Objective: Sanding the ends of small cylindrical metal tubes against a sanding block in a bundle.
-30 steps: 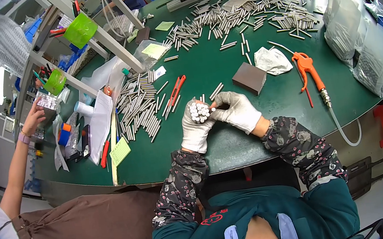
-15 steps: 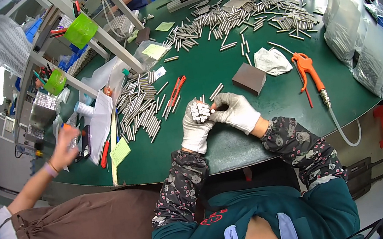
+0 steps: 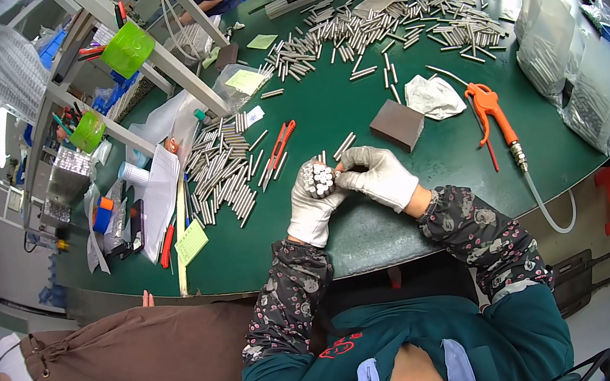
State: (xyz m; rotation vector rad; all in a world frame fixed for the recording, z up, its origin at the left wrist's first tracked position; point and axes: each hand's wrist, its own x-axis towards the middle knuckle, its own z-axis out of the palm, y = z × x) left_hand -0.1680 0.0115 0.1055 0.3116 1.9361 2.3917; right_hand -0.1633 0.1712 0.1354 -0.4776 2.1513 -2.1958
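A: What did the two hands hold, and where did it lie?

B: The gloved left hand (image 3: 311, 209) was wrapped round a bundle of metal rods (image 3: 319, 179), its pale round ends facing upward. The gloved right hand (image 3: 383, 179) met the bundle's right edge with bent fingertips; whether these pinched a single rod or merely pressed on the group could not be made out.

A: What had just changed?

B: Chiefly the surroundings. Well to the left of the grip, a co-worker's arm had withdrawn from above the roll of tape (image 3: 102, 214), leaving only the co-worker's fingers (image 3: 147, 298) in sight at the table edge. The hands had scarcely moved, though the rod ends appeared slightly rearranged.

A: And its meaning for the handling?

B: The reach had, in all likelihood, no bearing on it: the bundle stayed gathered, and the slight shift suggested small adjustment within the grip rather than release.

A: Which objects bordered the grip?

B: Just beyond it lay a few loose rods (image 3: 344, 147); to its left, a red cutter (image 3: 282, 143) and, past that, a heap of rods (image 3: 222, 172). Beyond the right hand stood a brown block (image 3: 398, 126), with a crumpled white cloth (image 3: 434, 96) behind; farther right lay an orange air gun (image 3: 494, 115).
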